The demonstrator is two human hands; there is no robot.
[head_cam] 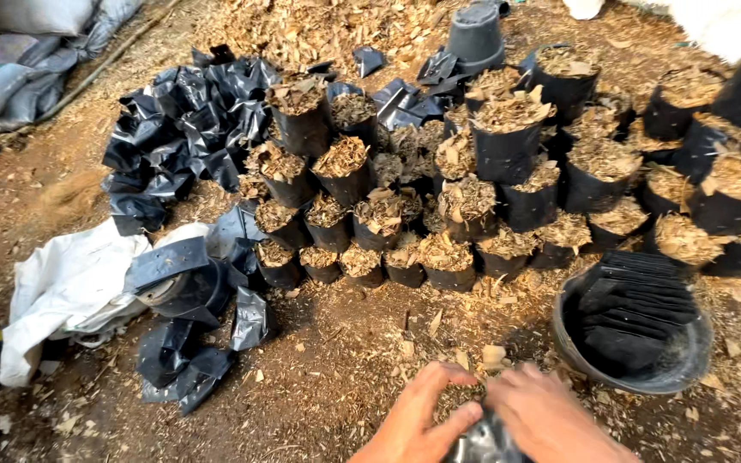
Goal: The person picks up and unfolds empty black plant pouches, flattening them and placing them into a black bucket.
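At the bottom edge of the head view, my left hand (418,420) and my right hand (542,416) are closed around the mouth of a small black plastic grow bag (484,441). The bag is filled with brown wood chips (459,399), which show between my thumbs. Most of the bag is hidden below the frame. Just beyond my hands, several filled black bags (405,249) stand in rows on the chip-covered ground.
A black tub (632,330) holding a stack of flat empty bags sits to the right. Loose empty black bags (177,129) lie heaped at the left, beside a white sack (66,287). An upturned black pot (476,34) stands at the back.
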